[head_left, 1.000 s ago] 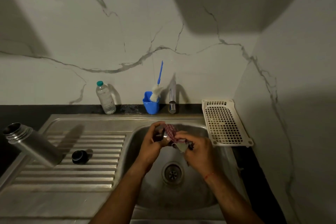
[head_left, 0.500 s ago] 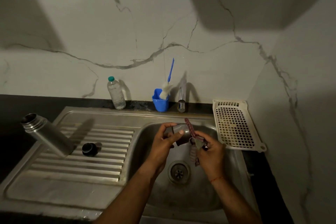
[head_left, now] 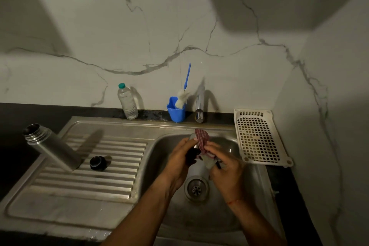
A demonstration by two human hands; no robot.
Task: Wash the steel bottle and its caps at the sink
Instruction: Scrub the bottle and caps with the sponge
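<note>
Steel cap [head_left: 192, 138] is gripped in the left hand [head_left: 180, 158] over the sink [head_left: 219, 217] basin, fingers curled round its body. A red checked cloth [head_left: 202, 139] is pinched in the right hand [head_left: 225, 171] and pressed onto the cap, so both hands are closed and close together, above the drain [head_left: 196, 188]. How wet the cap is cannot be told; no water is seen at the tap [head_left: 199, 106].

Steel bottle [head_left: 52, 150] is standing uncapped on the drainboard [head_left: 83, 183], left of the basin, with the black cap [head_left: 97, 163] just beside its base. Neither is being touched.

Handling, as judged:
- Steel cap – rigid, light, likely slick once soapy. Best held round the side wall, with the cloth worked into the dark open end.
- Steel bottle – stiff, smooth, probably heavier than it looks and easily tipped. To be taken mid-body, not at the threaded neck.
- Black cap – small and round, likely to roll along the ribs – to be pinched at the rim.

Bottle brush [head_left: 186, 78] is parked in the blue cup [head_left: 176, 110], probably wanted for the bottle's inside.
</note>
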